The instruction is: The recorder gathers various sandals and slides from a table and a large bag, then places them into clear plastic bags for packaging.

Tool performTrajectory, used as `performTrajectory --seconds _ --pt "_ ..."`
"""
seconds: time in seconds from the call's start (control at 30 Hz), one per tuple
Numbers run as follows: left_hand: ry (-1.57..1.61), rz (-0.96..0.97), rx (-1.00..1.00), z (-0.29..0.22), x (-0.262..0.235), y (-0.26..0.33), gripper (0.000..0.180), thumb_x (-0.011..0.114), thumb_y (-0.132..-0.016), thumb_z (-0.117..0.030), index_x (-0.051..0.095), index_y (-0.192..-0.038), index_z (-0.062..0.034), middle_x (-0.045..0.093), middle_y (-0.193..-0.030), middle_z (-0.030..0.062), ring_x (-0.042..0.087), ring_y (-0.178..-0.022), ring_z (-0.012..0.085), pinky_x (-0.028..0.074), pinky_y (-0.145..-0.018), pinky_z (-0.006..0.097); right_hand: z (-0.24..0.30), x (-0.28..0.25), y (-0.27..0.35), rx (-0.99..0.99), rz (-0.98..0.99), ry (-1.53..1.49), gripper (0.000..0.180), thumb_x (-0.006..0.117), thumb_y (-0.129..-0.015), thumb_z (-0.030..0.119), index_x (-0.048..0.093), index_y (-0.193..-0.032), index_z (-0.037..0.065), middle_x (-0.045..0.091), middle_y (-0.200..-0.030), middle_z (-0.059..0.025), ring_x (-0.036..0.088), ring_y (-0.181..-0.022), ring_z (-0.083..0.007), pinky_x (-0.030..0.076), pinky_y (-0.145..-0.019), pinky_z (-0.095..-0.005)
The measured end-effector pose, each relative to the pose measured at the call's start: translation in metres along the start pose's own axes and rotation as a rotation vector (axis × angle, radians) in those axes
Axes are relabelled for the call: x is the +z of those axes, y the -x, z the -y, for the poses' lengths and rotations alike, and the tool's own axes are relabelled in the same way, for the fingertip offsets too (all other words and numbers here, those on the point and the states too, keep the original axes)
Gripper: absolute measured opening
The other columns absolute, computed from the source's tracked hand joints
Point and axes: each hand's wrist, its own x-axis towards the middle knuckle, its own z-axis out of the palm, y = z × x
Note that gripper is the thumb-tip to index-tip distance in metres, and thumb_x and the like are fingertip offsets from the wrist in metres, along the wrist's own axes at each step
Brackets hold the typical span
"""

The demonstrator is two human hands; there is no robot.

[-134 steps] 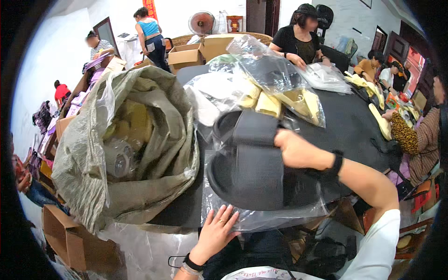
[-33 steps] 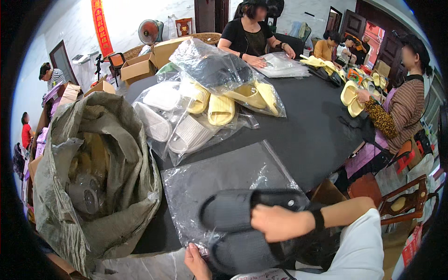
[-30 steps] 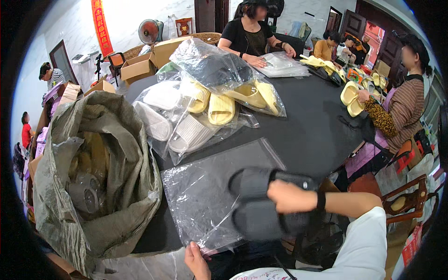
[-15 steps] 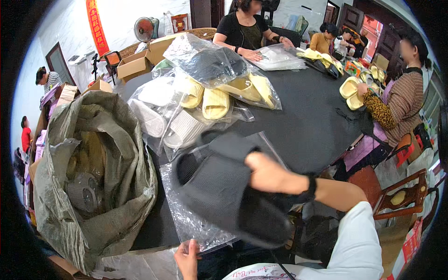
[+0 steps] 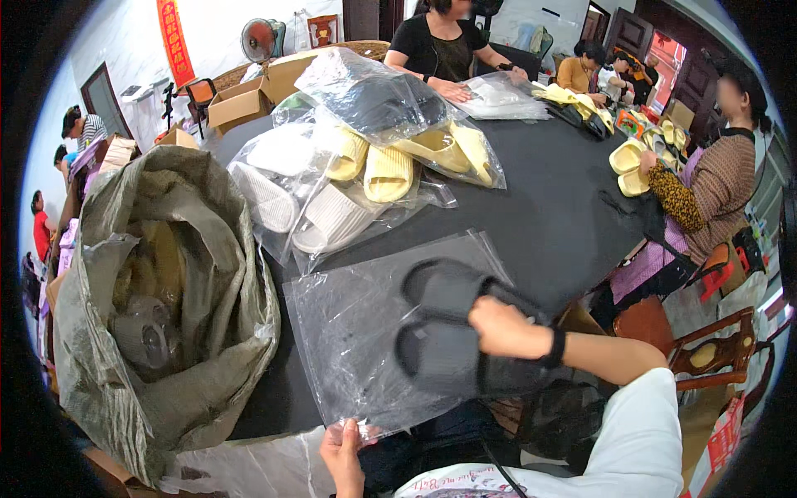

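Observation:
My right hand [image 5: 506,330] is closed around a pair of black slippers [image 5: 436,353], gripping them at their inner straps. The pair is held over a clear plastic bag [image 5: 357,319] that lies flat along the near edge of the dark table. At the bag's near left corner, my left hand [image 5: 342,455] pinches the film between thumb and fingers. Whether the slipper toes touch the bag or hover above it, I cannot tell.
Left of the bag stands a big grey-green woven sack [image 5: 241,349] with bagged slippers inside. Bagged yellow slippers [image 5: 388,174] and white slippers [image 5: 332,217] are heaped beyond it. Co-workers handle plastic bags [image 5: 502,98] and pale yellow slippers [image 5: 628,156] across the table. A wooden chair [image 5: 714,353] stands at right.
The black slippers have moved to the right and turned, so their toe ends now point left over the bag. My left hand has shifted slightly right, still at the bag's corner.

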Motion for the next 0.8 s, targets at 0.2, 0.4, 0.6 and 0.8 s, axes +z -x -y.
performTrajectory --seconds 0.2,0.4,0.6,0.8 --pt "0.104 -0.021 -0.068 0.021 -0.013 -0.011 0.015 0.058 -0.087 -0.013 0.057 -0.088 0.0014 0.055 -0.069 0.0014 0.052 -0.064 0.0077 0.047 -0.06 0.023 -0.177 -0.01 0.013 0.412 -0.438 0.056 0.029 0.052 -0.065 0.003 0.055 -0.092 -0.005 0.056 -0.095 -0.0265 0.054 -0.09 -0.0428 0.046 -0.076 -0.0457" --pt "-0.068 0.088 -0.006 0.007 -0.003 -0.002 0.021 0.053 -0.09 -0.023 0.054 -0.08 -0.0047 0.051 -0.07 -0.0018 0.048 -0.062 0.0065 0.043 -0.057 0.021 -0.26 -0.066 0.019 0.628 -0.878 -0.346 0.029 0.06 -0.071 0.004 0.058 -0.1 -0.001 0.06 -0.1 -0.0143 0.059 -0.086 -0.0193 0.047 -0.077 -0.0307" --pt "0.087 0.019 -0.158 0.005 -0.01 0.003 0.016 0.055 -0.089 -0.021 0.054 -0.086 -0.005 0.055 -0.074 -0.0005 0.057 -0.067 0.0094 0.046 -0.059 0.023 -0.13 -0.028 0.058 0.482 -0.372 -0.446 0.035 0.05 -0.088 0.034 0.061 -0.075 0.003 0.061 -0.066 -0.0094 0.06 -0.062 -0.0224 0.047 -0.061 -0.0333" --pt "0.087 0.026 -0.173 0.007 -0.013 -0.006 0.013 0.056 -0.089 -0.018 0.054 -0.089 -0.0059 0.056 -0.076 -0.0007 0.058 -0.068 0.0089 0.047 -0.058 0.023 -0.086 0.021 0.133 0.809 -0.026 -0.573 0.055 0.044 -0.089 0.049 0.062 -0.075 -0.001 0.059 -0.064 -0.0063 0.056 -0.057 -0.013 0.046 -0.056 -0.0261"
